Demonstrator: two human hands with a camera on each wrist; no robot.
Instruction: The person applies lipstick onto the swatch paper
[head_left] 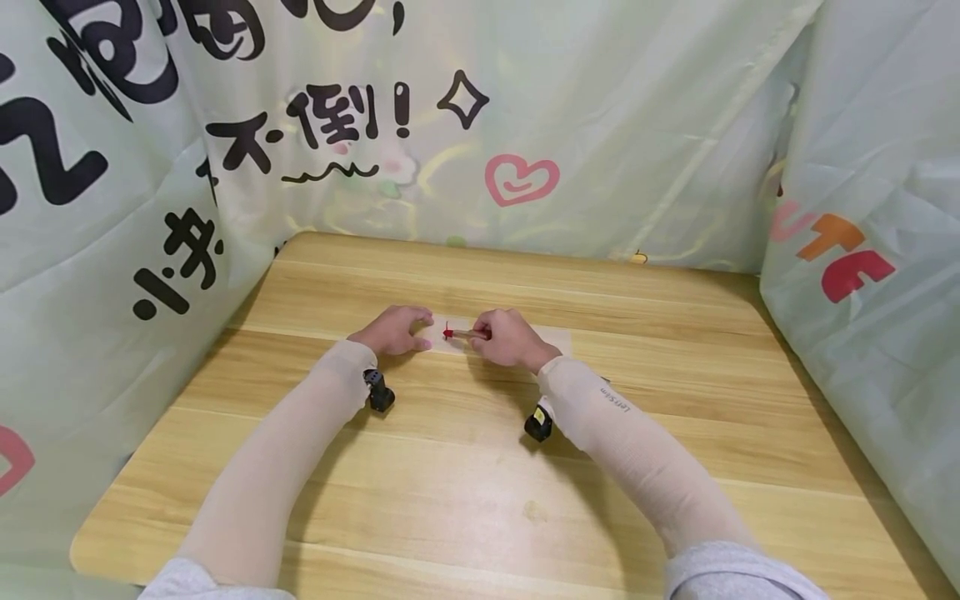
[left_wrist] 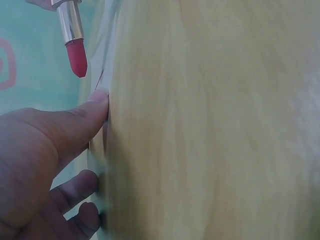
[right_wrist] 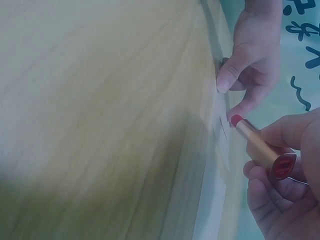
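Observation:
My right hand (head_left: 508, 337) grips a lipstick (head_left: 467, 334) with a gold barrel, its red bullet pointing left. In the right wrist view the lipstick (right_wrist: 256, 146) is pinched between thumb and fingers, and its dark red end shows. Beneath it lies a pale strip of paper (head_left: 557, 338) with a thin red line (head_left: 447, 326) near its left end. My left hand (head_left: 393, 330) rests at that left end, thumb and fingers spread apart on the paper. The left wrist view shows the thumb (left_wrist: 92, 110) on the strip, close below the red bullet (left_wrist: 76, 57).
The paper lies on a wood-grain table (head_left: 465, 483) toward its back half. Printed cloth curtains (head_left: 615, 142) hang behind the table and along both sides. A small black camera (head_left: 380, 392) is strapped to the left wrist, another (head_left: 538, 423) to the right.

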